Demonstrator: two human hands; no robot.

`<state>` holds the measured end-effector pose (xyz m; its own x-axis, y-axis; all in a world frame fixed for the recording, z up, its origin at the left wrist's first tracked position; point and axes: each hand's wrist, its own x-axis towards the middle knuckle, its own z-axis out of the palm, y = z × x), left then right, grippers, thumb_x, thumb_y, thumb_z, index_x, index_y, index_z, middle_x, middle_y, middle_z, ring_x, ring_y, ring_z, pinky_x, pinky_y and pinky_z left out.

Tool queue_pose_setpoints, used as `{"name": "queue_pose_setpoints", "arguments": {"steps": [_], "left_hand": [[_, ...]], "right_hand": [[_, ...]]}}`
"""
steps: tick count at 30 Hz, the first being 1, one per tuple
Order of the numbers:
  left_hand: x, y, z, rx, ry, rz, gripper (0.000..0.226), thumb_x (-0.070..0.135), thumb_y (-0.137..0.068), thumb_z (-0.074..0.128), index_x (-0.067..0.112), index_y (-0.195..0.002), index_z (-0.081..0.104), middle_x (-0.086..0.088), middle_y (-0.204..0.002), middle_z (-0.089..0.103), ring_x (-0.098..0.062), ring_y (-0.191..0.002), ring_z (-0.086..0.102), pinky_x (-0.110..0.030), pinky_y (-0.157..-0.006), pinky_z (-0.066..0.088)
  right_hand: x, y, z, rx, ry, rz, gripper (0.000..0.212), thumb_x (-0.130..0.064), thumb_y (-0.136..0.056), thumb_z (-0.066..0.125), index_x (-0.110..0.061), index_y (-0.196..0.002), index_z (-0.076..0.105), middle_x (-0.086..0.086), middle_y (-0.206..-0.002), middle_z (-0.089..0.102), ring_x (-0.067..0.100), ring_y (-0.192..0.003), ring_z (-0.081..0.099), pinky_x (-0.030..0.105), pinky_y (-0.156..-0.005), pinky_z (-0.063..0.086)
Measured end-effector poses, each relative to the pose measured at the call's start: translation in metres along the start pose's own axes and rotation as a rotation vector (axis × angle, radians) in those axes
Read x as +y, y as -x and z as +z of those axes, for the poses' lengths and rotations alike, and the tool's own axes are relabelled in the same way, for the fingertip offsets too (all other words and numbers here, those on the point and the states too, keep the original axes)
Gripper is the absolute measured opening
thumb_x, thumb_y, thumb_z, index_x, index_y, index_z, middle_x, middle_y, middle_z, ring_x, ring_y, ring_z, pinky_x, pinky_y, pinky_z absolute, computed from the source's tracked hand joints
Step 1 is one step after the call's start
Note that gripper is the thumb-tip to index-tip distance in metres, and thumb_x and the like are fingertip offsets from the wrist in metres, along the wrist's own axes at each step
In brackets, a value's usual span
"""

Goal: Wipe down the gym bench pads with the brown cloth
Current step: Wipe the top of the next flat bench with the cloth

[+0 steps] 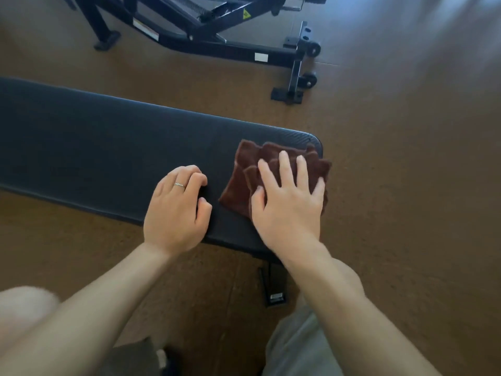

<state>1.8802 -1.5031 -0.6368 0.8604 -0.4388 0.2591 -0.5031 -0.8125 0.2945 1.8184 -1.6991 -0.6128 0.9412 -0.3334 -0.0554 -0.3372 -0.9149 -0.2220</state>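
The brown cloth (273, 173) is pressed flat on the bench pad (108, 147) by the right hand (287, 202); the left hand (176, 210) is rested beside it, fingers curled.

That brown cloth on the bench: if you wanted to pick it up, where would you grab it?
Probably the bare far-left corner of the brown cloth, pinched from above. It lies flat and bunched on the bench pad, the right hand presses most of it, and that corner is uncovered.
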Motion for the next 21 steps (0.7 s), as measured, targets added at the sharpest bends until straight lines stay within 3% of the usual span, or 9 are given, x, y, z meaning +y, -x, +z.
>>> {"name": "queue_pose_setpoints", "arguments": {"steps": [4, 12, 16, 21], "left_hand": [[-0.002, 0.002, -0.001, -0.004, 0.025, 0.019, 0.023, 0.019, -0.093, 0.047, 0.009, -0.111, 0.058, -0.006, -0.125, 0.056, -0.029, -0.124, 0.052, -0.045, -0.107, 0.043], [-0.007, 0.003, -0.003, -0.020, 0.057, 0.072, 0.029, 0.026, -0.097, 0.046, 0.007, -0.113, 0.061, -0.009, -0.126, 0.058, -0.030, -0.123, 0.054, -0.047, -0.108, 0.045], [-0.006, 0.002, -0.001, -0.018, 0.041, 0.053, 0.028, 0.025, -0.096, 0.045, 0.007, -0.111, 0.060, -0.011, -0.124, 0.058, -0.032, -0.120, 0.055, -0.051, -0.105, 0.046], [-0.005, 0.001, -0.001, -0.029, 0.028, 0.053, 0.031, 0.027, -0.095, 0.044, 0.007, -0.112, 0.061, -0.013, -0.124, 0.059, -0.034, -0.119, 0.055, -0.053, -0.106, 0.045]], "right_hand": [[0.010, 0.038, 0.000, -0.043, -0.016, -0.059, 0.063, -0.056, -0.100, 0.021, -0.042, -0.159, 0.036, -0.002, -0.172, 0.026, 0.027, -0.160, 0.016, 0.065, -0.124, 0.022], [0.016, -0.070, -0.003, 0.011, -0.046, 0.098, 0.056, -0.050, -0.105, 0.030, -0.042, -0.160, 0.030, 0.000, -0.173, 0.022, 0.029, -0.160, 0.012, 0.064, -0.123, 0.024], [0.004, -0.002, 0.007, 0.069, 0.009, 0.122, 0.061, -0.053, -0.102, 0.021, -0.040, -0.161, 0.030, 0.002, -0.173, 0.022, 0.030, -0.160, 0.014, 0.062, -0.122, 0.029], [-0.002, 0.056, 0.010, 0.007, 0.004, 0.096, 0.062, -0.052, -0.100, 0.023, -0.039, -0.159, 0.037, 0.001, -0.171, 0.028, 0.029, -0.159, 0.018, 0.060, -0.119, 0.035]]}}
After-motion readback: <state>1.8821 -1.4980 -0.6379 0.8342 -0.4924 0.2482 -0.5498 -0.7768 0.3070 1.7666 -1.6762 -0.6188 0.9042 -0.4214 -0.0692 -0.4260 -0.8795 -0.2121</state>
